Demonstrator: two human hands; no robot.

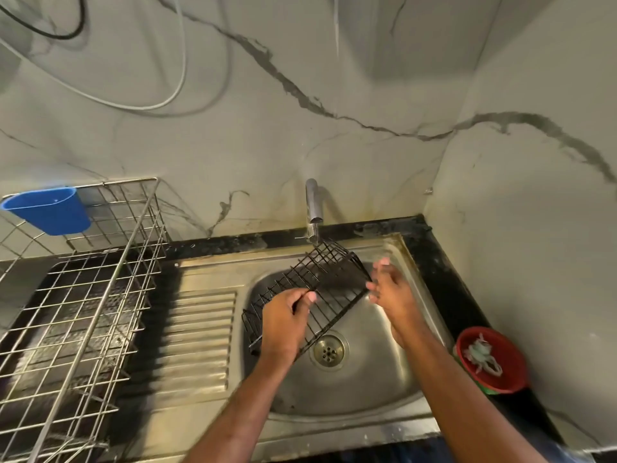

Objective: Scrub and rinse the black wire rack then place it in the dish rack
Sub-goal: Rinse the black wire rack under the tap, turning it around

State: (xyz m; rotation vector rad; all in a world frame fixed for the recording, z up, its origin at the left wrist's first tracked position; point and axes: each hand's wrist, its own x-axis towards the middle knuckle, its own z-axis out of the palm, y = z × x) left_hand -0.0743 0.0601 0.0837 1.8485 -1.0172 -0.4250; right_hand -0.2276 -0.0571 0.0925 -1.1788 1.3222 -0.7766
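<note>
The black wire rack (329, 277) is held tilted over the steel sink (364, 375), its far end just under the tap (313, 208). My left hand (283, 324) grips the rack's near left part, fingers curled through the wires. My right hand (389, 287) is at the rack's right edge, fingers spread and blurred by motion, touching the wires; I cannot tell whether it grips them. The silver dish rack (83, 295) stands on the counter at the left.
A blue plastic cup (50, 210) hangs on the dish rack's back rim. A red bowl (492, 360) with a pale scrubber sits on the black counter right of the sink. The ribbed drainboard (197, 335) lies between sink and dish rack. Marble walls close the back and right.
</note>
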